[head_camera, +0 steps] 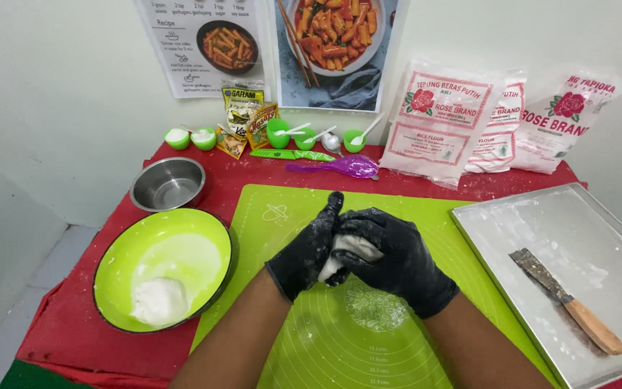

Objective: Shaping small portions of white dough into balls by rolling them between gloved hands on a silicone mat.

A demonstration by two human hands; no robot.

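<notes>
Black-gloved left hand (309,248) and right hand (395,261), grips clasped around white dough (350,251), over green mat (282,216)

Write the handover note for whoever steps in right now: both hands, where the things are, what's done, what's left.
Left hand and right hand, both in black gloves, are pressed together around a white dough piece above the green mat.
More dough sits in the green bowl at left.
The metal tray at right holds only a wooden-handled knife, dusted with flour.
Done: dough mixed, one piece in hand.
Left: the bowl's dough is unshaped; no shaped pieces on the tray.
</notes>
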